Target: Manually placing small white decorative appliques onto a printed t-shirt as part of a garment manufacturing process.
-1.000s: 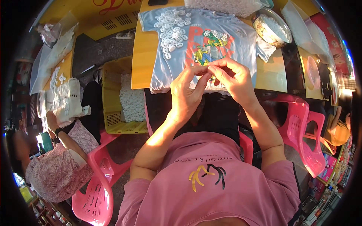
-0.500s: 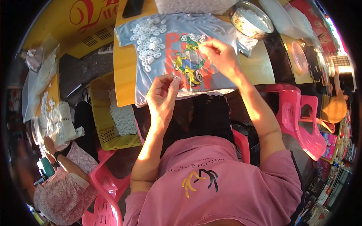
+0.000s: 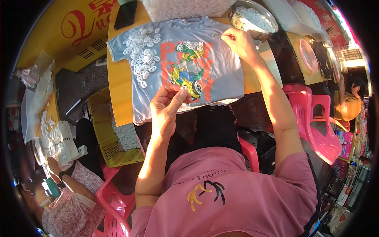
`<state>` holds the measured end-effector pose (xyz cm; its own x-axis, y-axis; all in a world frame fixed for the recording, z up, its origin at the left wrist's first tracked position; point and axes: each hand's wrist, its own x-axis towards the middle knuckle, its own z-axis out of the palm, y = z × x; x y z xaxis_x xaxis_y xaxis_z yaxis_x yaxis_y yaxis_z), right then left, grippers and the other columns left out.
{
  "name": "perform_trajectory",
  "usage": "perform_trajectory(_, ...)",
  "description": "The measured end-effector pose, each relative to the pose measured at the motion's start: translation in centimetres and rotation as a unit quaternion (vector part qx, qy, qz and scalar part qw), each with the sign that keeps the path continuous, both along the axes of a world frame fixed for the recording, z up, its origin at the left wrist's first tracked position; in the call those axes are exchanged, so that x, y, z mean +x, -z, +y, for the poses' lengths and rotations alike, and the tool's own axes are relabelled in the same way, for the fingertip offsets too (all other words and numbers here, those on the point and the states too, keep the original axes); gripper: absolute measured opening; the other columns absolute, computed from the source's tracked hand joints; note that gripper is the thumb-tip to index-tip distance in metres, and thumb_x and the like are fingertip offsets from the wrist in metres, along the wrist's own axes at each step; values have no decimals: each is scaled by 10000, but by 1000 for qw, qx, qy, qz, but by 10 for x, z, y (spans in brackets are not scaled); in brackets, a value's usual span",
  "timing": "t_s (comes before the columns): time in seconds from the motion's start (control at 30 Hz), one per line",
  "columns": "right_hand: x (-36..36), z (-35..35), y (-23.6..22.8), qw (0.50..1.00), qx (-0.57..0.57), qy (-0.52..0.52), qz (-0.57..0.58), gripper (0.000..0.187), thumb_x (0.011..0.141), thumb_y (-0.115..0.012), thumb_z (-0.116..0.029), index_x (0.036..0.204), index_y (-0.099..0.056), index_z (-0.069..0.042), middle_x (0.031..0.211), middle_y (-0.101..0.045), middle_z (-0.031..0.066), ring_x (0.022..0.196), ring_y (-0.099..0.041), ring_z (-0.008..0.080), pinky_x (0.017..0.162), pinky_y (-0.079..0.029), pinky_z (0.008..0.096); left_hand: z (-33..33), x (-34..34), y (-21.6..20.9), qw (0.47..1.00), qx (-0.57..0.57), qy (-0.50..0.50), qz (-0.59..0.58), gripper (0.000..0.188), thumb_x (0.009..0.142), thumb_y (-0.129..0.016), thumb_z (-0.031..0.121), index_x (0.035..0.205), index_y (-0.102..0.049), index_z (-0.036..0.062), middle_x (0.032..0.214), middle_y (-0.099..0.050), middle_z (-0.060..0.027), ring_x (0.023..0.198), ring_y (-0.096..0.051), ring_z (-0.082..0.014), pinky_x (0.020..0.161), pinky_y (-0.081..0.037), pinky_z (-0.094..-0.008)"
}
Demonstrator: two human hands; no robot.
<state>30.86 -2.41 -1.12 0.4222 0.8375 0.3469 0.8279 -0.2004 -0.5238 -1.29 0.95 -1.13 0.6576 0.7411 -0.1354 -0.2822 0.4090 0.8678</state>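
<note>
A blue-grey T-shirt [image 3: 225, 71] with a colourful cartoon print lies spread on a yellow table. On its left side is a loose pile of small white oval pieces with holes [image 3: 144, 59]. A short cluster of the same pieces [image 3: 191, 45] lies above the printed figure. My left hand [image 3: 166, 106], over the shirt's near edge, pinches one white oval piece [image 3: 184, 89] between thumb and forefinger. Above the shirt's right side is my right hand [image 3: 241, 44], its fingers closed together; whether something thin or small is in them does not show.
A metal bowl of white pieces [image 3: 254, 19] and a large clear bag [image 3: 185, 8] stand behind the shirt. A black phone [image 3: 126, 15] lies far left. Below left is a yellow crate [image 3: 106, 134]; a co-worker [image 3: 71, 189] sits beyond it. Pink chairs [image 3: 306, 114] flank me.
My right hand has drawn away to the right and farther from my left hand. The left still pinches its white piece near the print. The whole view has shifted slightly.
</note>
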Motion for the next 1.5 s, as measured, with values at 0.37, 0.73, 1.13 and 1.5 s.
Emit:
perform_trajectory(0.37,-4,10,4,997,-70,30,-22,230,862,-662,-237,879,-652,-8,787,-681,108,693,-658,213,639,-493,324,2,0,3,1000,-5,-9,6,141,879,-678,84,963,-603,0,844,-663,-73,766,-642,-133,739,-525,-269)
perform_trajectory(0.73,11,-2,-7,993,-74,-90,-17,165,880,-561,-124,974,-648,-19,819,-670,96,704,-620,145,649,-480,292,5,-3,3,1000,-4,-20,17,161,877,-685,101,970,-599,2,852,-662,-77,775,-641,-137,746,-519,-272)
perform_trajectory(1.13,6,1,-6,991,-134,1,-3,212,881,-625,-225,918,-655,-18,789,-670,81,705,-623,154,650,-479,313,6,-2,5,1000,-8,-24,7,158,882,-681,95,974,-594,1,844,-656,-75,769,-635,-143,749,-512,-275)
perform_trajectory(1.5,-13,11,-8,981,-94,-69,-153,124,821,-628,-157,865,-646,-42,848,-651,101,826,-641,278,728,-498,378,7,-3,10,999,7,-25,22,161,880,-683,96,975,-595,0,846,-658,-73,756,-638,-141,750,-507,-269)
